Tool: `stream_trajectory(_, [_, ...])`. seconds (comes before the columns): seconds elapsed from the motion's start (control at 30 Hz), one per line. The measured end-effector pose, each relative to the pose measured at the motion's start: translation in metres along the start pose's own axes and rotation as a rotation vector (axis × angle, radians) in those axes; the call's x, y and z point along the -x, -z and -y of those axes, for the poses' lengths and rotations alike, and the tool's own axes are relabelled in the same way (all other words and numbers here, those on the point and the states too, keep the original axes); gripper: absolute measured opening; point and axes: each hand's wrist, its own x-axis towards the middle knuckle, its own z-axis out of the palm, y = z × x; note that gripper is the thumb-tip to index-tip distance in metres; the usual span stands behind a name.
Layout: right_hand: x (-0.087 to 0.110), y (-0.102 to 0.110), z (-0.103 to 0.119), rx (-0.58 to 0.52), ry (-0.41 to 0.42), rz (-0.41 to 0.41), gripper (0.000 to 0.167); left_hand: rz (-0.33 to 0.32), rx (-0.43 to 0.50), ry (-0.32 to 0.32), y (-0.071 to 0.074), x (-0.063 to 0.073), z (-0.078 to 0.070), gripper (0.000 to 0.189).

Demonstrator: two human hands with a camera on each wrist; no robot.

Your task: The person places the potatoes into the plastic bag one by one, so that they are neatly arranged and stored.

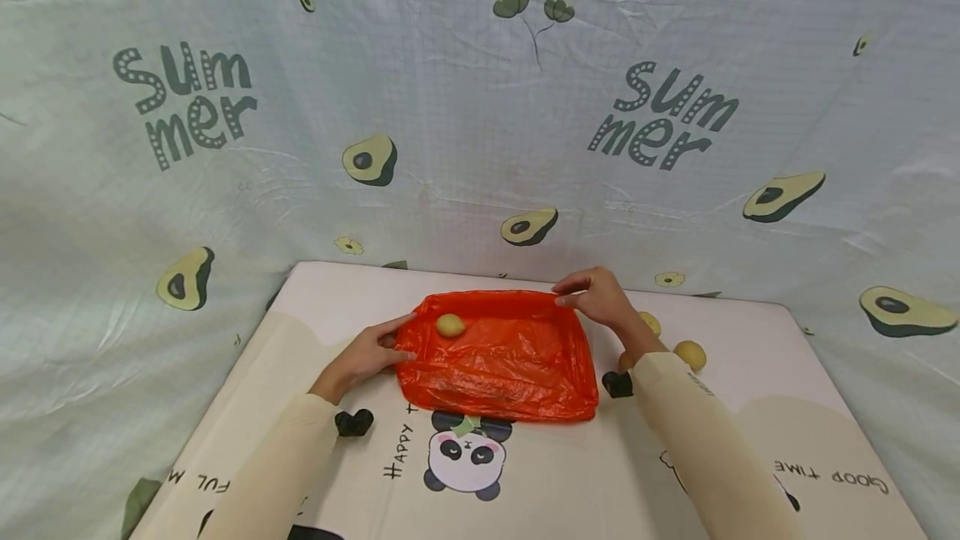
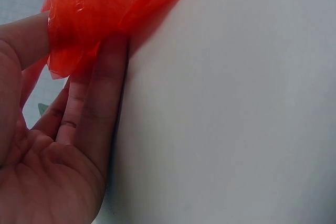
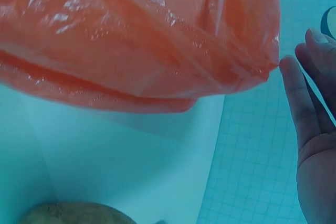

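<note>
A red plastic bag (image 1: 495, 390) lies spread in a shallow tray shape on the table; whether something stiff is under it is hidden. One potato (image 1: 451, 325) rests inside, near its back left corner. At the bag's left end, my left hand (image 1: 365, 358) grips the edge. The left wrist view shows the thumb behind the red plastic (image 2: 105, 9) and the fingers (image 2: 102, 108) running beneath it. By the back right corner is my right hand (image 1: 600, 300), its fingers (image 3: 299, 98) extended and a fingertip at the corner of the plastic.
Several potatoes (image 1: 690, 355) lie right of the bag, partly behind the right forearm; one potato (image 3: 79, 213) shows low in the right wrist view. A printed cloth (image 1: 555, 473) covers the table. A patterned curtain (image 1: 450, 107) hangs behind the back edge.
</note>
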Motion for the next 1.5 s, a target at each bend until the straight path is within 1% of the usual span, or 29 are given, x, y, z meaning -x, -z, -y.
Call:
stream_trajectory(0.13, [0.001,0.003,-0.002,-0.001,-0.010,-0.009,0.021,-0.003,0.004,0.005,0.000,0.000,0.001,0.073])
stream_trajectory(0.27, [0.002,0.006,-0.007,-0.005,0.004,-0.015,0.020,-0.009,0.001,0.015,0.000,0.000,0.002,0.073])
stream_trajectory(0.4, [0.005,0.009,-0.010,-0.005,-0.014,-0.011,0.020,-0.004,0.004,0.014,0.000,0.000,0.003,0.074])
stream_trajectory(0.63, [0.009,0.015,-0.013,0.039,-0.017,-0.005,0.022,-0.006,0.007,0.011,0.000,0.001,0.003,0.074])
stream_trajectory(0.77, [0.011,0.018,-0.018,0.056,-0.038,-0.003,0.024,-0.006,0.004,0.012,0.000,0.001,0.003,0.073])
stream_trajectory(0.97, [0.013,0.023,-0.028,0.046,-0.088,0.001,0.024,-0.005,0.004,0.009,0.001,0.000,0.004,0.073])
stream_trajectory(1.3, [0.019,0.033,-0.037,0.065,-0.090,0.001,0.026,-0.003,0.006,0.001,0.001,0.000,0.004,0.074])
stream_trajectory(1.5, [0.023,0.037,-0.039,0.074,-0.104,-0.005,0.027,0.000,0.007,-0.008,0.000,0.001,0.003,0.073])
